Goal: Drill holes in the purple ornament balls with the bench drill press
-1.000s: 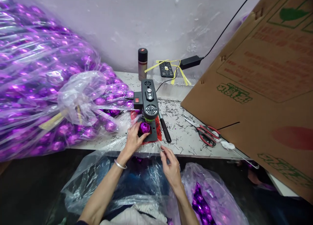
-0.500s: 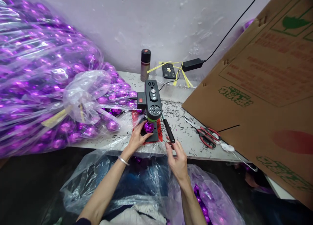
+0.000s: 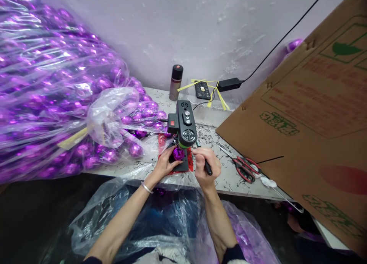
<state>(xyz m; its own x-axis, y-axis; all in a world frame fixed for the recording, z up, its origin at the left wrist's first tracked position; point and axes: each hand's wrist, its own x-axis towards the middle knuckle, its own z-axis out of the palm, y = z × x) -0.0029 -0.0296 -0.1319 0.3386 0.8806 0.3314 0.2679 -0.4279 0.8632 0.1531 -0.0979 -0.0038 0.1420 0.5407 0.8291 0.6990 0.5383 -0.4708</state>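
A small black bench press machine (image 3: pixel 185 123) stands on a red mat at the table's front edge. Under its head sits a shiny purple ball (image 3: pixel 178 153). My left hand (image 3: pixel 164 162) cups that ball from the left, fingers curled around it. My right hand (image 3: pixel 207 165) is wrapped round the machine's black lever handle (image 3: pixel 207 166), which slants down toward me on the right.
Big clear bags of purple balls (image 3: pixel 57 96) fill the left. A large cardboard sheet (image 3: pixel 304 115) leans at the right, red-handled scissors (image 3: pixel 243 166) before it. A dark can (image 3: pixel 176 77), a remote and a power adapter sit by the wall. Plastic bags lie over my lap.
My right hand has risen from the table edge and closed round the lever handle. My left hand has stayed on the purple ball. The view has shifted slightly.
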